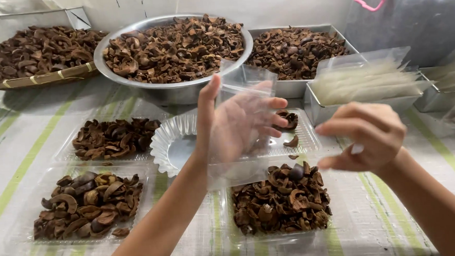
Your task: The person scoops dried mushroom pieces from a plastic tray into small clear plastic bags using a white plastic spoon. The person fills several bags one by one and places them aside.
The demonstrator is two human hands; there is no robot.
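Clear plastic bag (243,127) held by left hand (237,123), grip wide open inside it. Bag edge pinched by right hand (365,136), grip closed; filled tray (280,199) below.

The bag (248,127) over the left hand (237,123) is thin, clear, glossy plastic. The big bowl (110,46) is dull brushed metal, the basket (38,79) woven cane, the tablecloth (21,154) matt striped cloth.
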